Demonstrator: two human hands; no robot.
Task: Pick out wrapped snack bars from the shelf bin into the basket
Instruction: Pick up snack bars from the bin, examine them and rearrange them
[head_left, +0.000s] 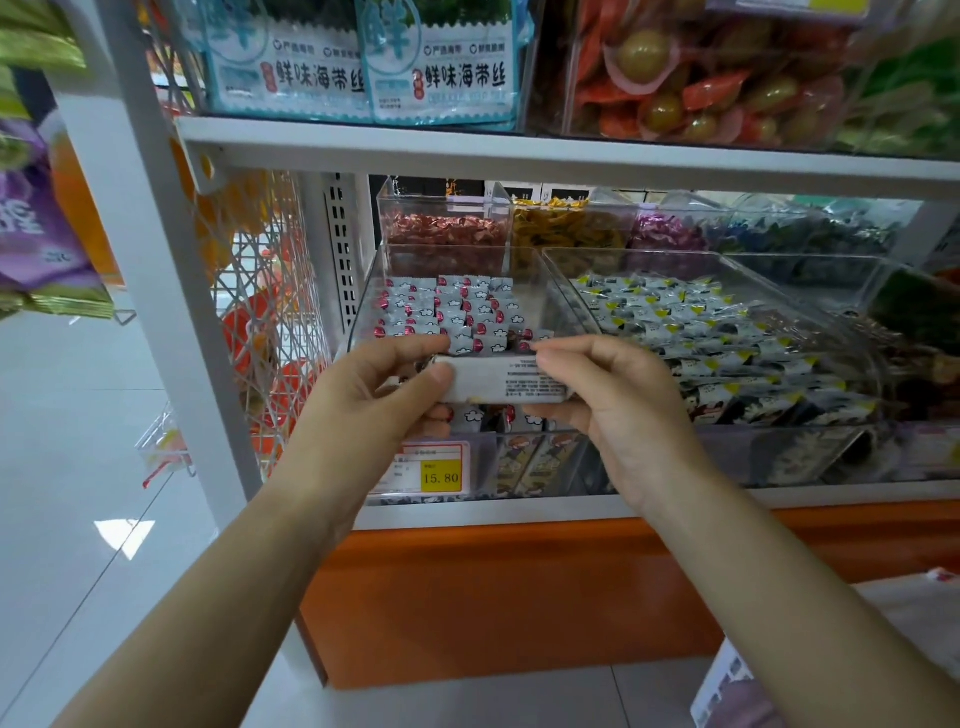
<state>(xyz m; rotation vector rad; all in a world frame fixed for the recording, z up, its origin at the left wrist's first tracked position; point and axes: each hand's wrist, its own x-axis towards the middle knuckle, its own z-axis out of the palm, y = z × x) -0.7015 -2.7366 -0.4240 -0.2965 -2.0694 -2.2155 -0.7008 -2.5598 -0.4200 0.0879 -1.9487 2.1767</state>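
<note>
A wrapped snack bar is held level in front of the shelf bin, just over its front wall. The bar is a flat, oblong packet in a pale grey-white wrapper, with rows of small dark print facing the camera. The person's left grip is clasped on its left end, thumb across the front and fingers curled behind. The right grip pinches the right end, thumb and forefinger on the top edge.

The bin is clear, hard plastic with slanting walls, and it is packed with small glossy packets in grey with white clouds and red spots. Just to its right, a wider clear bin holds packets with yellow triangles. A yellow price tag reading 15.80 sits below the hands. Behind are tubs of red sweets and yellow sweets. Blue seaweed packs stand on the shelf above, and a white wire rack is on the left.
</note>
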